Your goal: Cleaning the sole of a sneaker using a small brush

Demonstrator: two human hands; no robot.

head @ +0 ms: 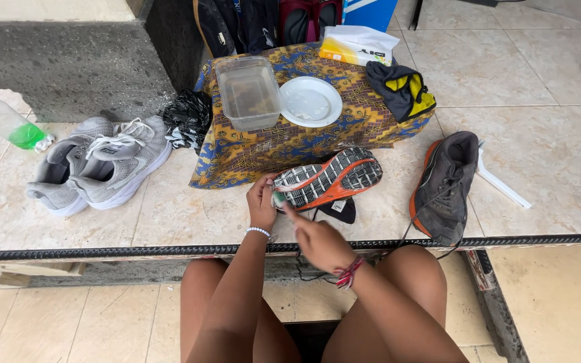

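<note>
Tiled ledge (169, 215) | shoe (327, 178) sole-up, long axis left-right, toe right | left hand (261, 202) pinching heel | right hand (321, 243) closure unclear

grey running shoe (327, 178) tipped on its side, orange-and-white sole facing up, on tiled ledge

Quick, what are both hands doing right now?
Left hand: closed on the upturned orange-soled shoe.
Right hand: blurred beside the shoe; grip cannot be told.

Yellow-and-white flat packet (356, 46) at far edge of patterned cloth (290, 144). Blue box (370, 13) behind cloth. Small white label (338, 206) on dark insole, just before cloth.
</note>
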